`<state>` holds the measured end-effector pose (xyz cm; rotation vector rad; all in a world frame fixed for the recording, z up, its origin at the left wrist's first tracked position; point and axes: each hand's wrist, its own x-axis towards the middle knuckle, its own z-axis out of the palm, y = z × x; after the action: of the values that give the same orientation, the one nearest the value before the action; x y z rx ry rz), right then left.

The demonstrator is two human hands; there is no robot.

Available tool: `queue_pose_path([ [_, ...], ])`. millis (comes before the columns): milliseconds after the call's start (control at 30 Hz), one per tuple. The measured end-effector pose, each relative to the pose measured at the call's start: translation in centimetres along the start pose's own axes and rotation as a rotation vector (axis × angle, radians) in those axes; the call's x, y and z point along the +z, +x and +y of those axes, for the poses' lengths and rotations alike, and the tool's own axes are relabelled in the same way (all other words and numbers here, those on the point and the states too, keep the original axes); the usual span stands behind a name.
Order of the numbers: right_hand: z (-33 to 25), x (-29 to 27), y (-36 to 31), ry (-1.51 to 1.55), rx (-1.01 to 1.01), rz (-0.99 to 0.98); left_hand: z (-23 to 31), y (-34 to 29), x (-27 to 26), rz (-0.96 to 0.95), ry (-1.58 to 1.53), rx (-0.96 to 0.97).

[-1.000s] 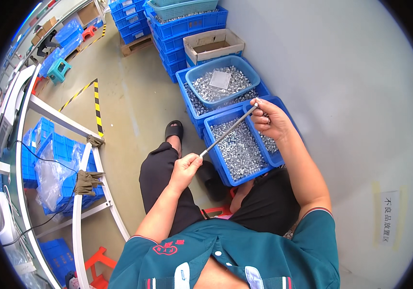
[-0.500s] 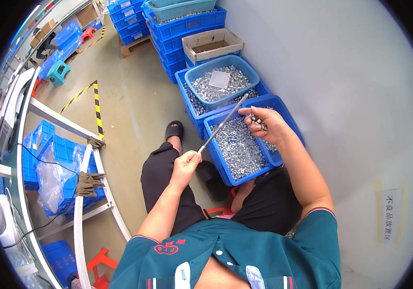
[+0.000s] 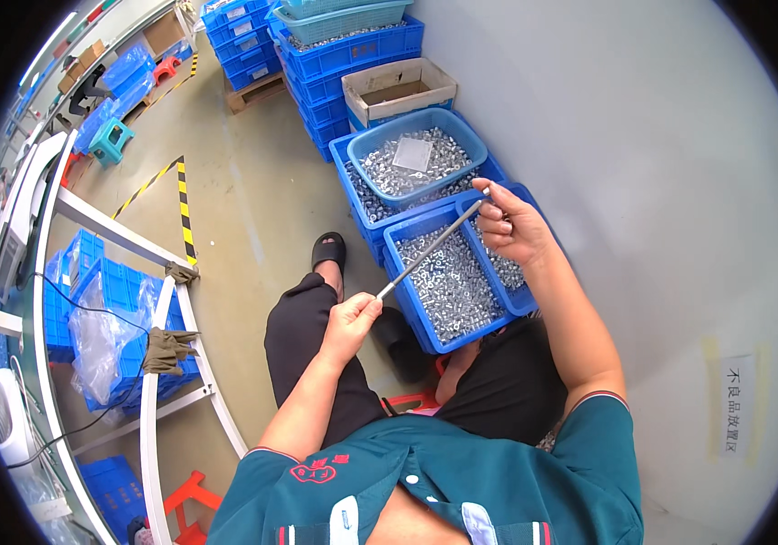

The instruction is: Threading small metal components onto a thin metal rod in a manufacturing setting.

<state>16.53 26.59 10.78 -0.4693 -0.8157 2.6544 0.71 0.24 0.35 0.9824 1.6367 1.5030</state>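
Note:
A thin grey metal rod (image 3: 434, 247) slants up and to the right, its lower end in the closed fingers of my left hand (image 3: 349, 325). At its upper tip, the thumb and forefinger of my right hand (image 3: 518, 229) pinch a small metal part (image 3: 486, 192). The other fingers are curled, and what lies behind them is mostly hidden. Both hands are over or beside a blue divided bin (image 3: 476, 333). Its left compartment holds a heap of small shiny metal parts (image 3: 452, 292), and more lie in the right one.
Behind the bin, a light-blue basket (image 3: 369, 136) of metal parts rests on another blue crate. A worn white box (image 3: 443, 89) and stacked blue crates (image 3: 352, 59) stand farther back. A white metal frame (image 3: 148, 409) is at left, a grey wall (image 3: 643, 182) at right.
My right hand has turned and its fingertips have come to the rod's upper tip. Metal parts visible in its fingers before are now mostly hidden. The rod's tip is slightly lower and farther right.

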Motion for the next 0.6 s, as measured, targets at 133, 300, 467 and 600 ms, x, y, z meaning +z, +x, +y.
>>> queue_pose_path([
  [133, 0.6, 0.3, 0.1, 0.023, 0.114, -0.021, 0.2, 0.0, 0.0, 0.009, 0.043, 0.008],
  [300, 0.7, -0.2, 0.5, 0.047, 0.133, -0.137, -0.3, 0.0, -0.2, 0.013, 0.03, 0.04],
  [467, 0.6, 1.6, -0.1, -0.192, 0.089, 0.022, -0.5, 0.0, -0.2, 0.022, 0.024, 0.048],
  [600, 1.1, 2.3, -0.4, -0.439, 0.126, 0.004, 0.3, 0.2, -0.1, 0.008, -0.034, -0.028],
])
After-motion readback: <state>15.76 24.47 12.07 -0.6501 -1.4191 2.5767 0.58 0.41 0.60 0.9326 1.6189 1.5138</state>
